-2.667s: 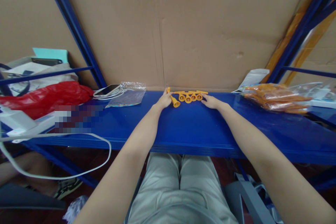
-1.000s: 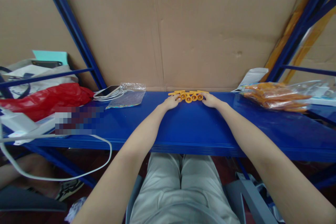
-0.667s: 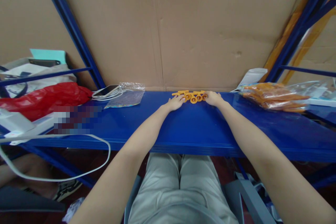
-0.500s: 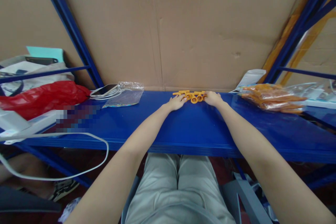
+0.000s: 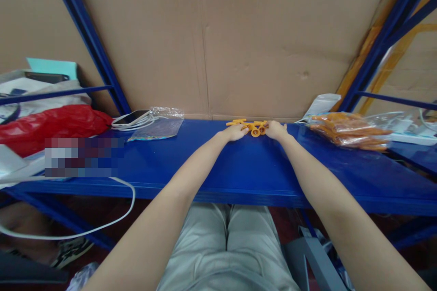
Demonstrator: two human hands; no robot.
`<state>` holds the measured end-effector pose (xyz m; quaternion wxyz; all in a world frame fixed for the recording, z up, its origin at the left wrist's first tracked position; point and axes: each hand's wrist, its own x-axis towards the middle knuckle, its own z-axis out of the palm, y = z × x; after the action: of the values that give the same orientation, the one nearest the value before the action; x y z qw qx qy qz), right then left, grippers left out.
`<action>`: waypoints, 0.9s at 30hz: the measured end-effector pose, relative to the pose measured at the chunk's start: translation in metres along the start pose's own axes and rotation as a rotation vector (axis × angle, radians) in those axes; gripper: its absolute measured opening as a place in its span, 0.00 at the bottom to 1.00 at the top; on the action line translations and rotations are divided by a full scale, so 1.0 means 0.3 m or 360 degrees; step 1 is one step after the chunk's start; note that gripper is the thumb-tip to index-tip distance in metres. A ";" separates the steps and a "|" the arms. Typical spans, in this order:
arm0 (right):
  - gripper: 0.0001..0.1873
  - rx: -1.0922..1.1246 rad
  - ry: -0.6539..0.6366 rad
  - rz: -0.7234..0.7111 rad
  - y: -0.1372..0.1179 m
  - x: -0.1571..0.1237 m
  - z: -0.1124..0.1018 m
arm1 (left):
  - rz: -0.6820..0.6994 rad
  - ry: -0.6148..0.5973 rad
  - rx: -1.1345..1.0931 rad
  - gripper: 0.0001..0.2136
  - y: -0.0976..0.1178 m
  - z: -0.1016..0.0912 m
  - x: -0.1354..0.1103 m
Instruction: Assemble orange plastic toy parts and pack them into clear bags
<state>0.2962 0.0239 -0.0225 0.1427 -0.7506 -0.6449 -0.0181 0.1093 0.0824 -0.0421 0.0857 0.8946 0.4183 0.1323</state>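
Note:
A tight row of small orange plastic pieces [image 5: 253, 128] lies at the back of the blue shelf [image 5: 239, 168], close to the cardboard wall. My left hand [image 5: 234, 132] presses on the row's left end and my right hand [image 5: 276, 130] on its right end, fingers curled round the outer pieces. The two hands squeeze the pieces between them, and only the middle ones show.
A clear bag of orange parts [image 5: 348, 129] and a white pouch [image 5: 321, 105] lie at the right. A phone with a white cable [image 5: 131, 118] and a small plastic bag [image 5: 159, 126] lie at the left, beyond them a red bag [image 5: 51, 125]. A white cable [image 5: 85, 227] hangs below.
My left hand has pushed the loose leftmost piece in against the others. Both hands have closed in on the row, which is now shorter and shifted a little to the right.

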 end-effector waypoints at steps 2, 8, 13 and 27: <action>0.21 -0.0009 0.0010 -0.0047 0.003 0.007 0.010 | -0.0034 -0.0010 0.0025 0.24 0.001 0.007 0.008; 0.24 -0.0031 0.0048 -0.0261 0.013 0.030 0.040 | -0.0075 -0.0040 0.0070 0.22 0.022 0.009 0.045; 0.25 -0.0043 -0.0014 -0.0251 0.010 0.028 0.033 | -0.0090 -0.0056 0.0105 0.22 0.035 0.013 0.054; 0.22 -0.0143 -0.0035 -0.0219 0.018 0.010 0.008 | -0.0026 -0.0007 0.0066 0.25 0.086 0.008 0.023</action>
<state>0.3014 0.0266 -0.0253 0.1002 -0.7102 -0.6951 -0.0487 0.1330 0.0712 -0.0363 0.0691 0.8930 0.4280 0.1211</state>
